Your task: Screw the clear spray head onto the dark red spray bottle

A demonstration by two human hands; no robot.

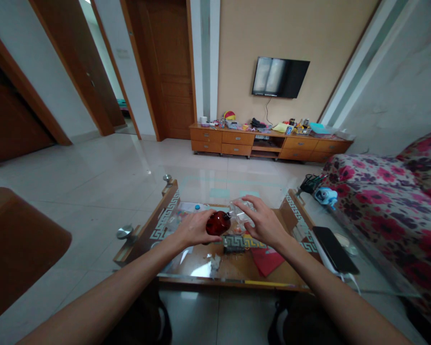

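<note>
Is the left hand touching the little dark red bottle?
Touching. The head view shows the left hand wrapped around the side of the dark red bottle, fingers against it with no gap, above the glass table.

left hand [196, 229]: grips red bottle [218, 223] | right hand [262, 221]: spread over clear bag [241, 214] | glass table [366, 273]
</note>
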